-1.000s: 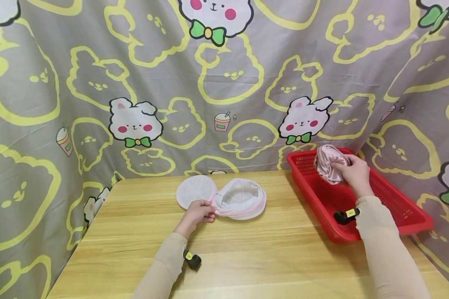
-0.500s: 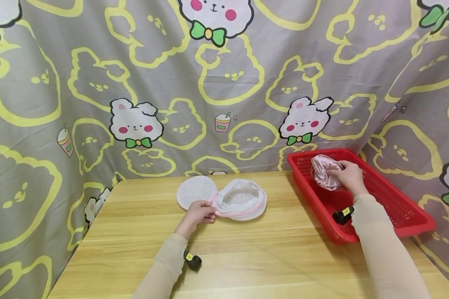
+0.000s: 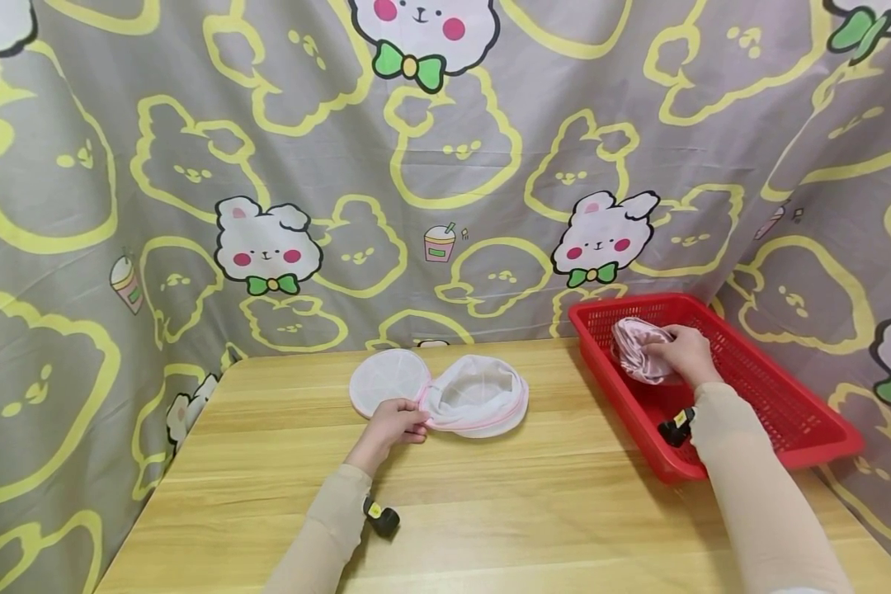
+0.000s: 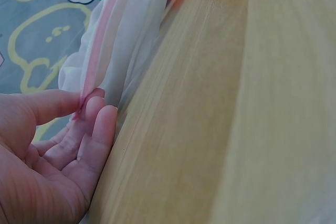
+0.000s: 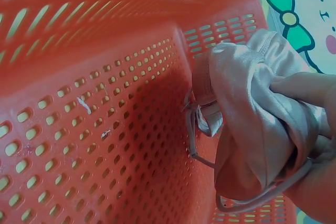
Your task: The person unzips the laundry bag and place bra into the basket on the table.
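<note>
A white mesh laundry bag [image 3: 483, 422] with pink zip edging lies opened on the table, its round lid [image 3: 389, 381] folded out to the left. My left hand [image 3: 395, 425] pinches the pink edge where lid and body meet; in the left wrist view, thumb and forefinger [image 4: 92, 100] close on that edging. At the right, my right hand [image 3: 686, 351] grips a bunched pink satin garment [image 3: 638, 353] inside the far end of a red plastic basket [image 3: 780, 396]. Thin straps [image 5: 262, 203] hang from the garment [image 5: 257, 114] in the right wrist view, above the perforated basket floor.
The wooden table [image 3: 490, 520] reaches back to a grey curtain [image 3: 483, 173] printed with cartoon animals, which also hangs at both sides. The basket's raised walls stand near the table's right edge.
My right hand has lowered the pink satin garment a little and shifted it left, deeper into the basket. The left hand and the laundry bag have stayed put.
</note>
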`<state>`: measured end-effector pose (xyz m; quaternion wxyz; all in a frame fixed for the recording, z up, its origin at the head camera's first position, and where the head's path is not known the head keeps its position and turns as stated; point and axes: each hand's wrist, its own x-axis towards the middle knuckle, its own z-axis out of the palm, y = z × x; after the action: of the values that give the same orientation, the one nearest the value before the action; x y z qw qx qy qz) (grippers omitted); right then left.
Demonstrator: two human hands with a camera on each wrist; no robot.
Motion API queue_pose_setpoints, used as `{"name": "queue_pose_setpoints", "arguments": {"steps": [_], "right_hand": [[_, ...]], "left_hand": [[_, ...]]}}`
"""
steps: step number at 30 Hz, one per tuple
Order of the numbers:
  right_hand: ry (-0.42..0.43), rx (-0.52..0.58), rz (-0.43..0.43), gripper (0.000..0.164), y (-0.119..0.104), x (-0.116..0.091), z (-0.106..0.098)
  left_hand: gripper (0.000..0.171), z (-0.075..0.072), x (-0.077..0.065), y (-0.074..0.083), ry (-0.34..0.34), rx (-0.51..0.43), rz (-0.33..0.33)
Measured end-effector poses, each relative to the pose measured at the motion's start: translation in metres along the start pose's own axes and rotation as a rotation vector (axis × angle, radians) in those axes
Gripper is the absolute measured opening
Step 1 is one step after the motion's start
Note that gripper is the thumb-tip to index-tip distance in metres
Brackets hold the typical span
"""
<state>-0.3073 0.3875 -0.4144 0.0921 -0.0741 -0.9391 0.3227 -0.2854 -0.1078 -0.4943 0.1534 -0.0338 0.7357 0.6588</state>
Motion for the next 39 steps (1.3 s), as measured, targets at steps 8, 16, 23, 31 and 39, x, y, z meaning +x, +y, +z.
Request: {"name": "queue_pose_setpoints", "arguments": {"steps": [8, 16, 23, 31, 39], "right_hand": [[-0.042, 0.011, 0.017, 0.051, 0.0001, -0.0011, 0.001], [-0.113, -0.016, 0.038, 0.052, -0.0004, -0.0011, 0.0026], [-0.156, 0.017, 0.071, 0.049, -0.0035, -0.0046, 0.0036], [-0.181, 0.025, 0.065, 0.048, -0.0058, -0.0068, 0.0038], [-0.158, 0.012, 0.054, 0.044, -0.0076, -0.0076, 0.0026]], "left_hand": [[0.016, -0.0004, 0.0021, -0.001, 0.001, 0.0, 0.0], [0.015, -0.0005, 0.0014, -0.0012, -0.001, -0.001, 0.001], [0.016, 0.0, 0.0018, -0.0015, 0.005, 0.001, 0.001], [0.017, -0.0001, 0.0016, -0.0015, -0.004, -0.003, -0.003], [0.017, -0.0002, 0.0017, -0.0012, -0.004, 0.004, -0.003]]}}
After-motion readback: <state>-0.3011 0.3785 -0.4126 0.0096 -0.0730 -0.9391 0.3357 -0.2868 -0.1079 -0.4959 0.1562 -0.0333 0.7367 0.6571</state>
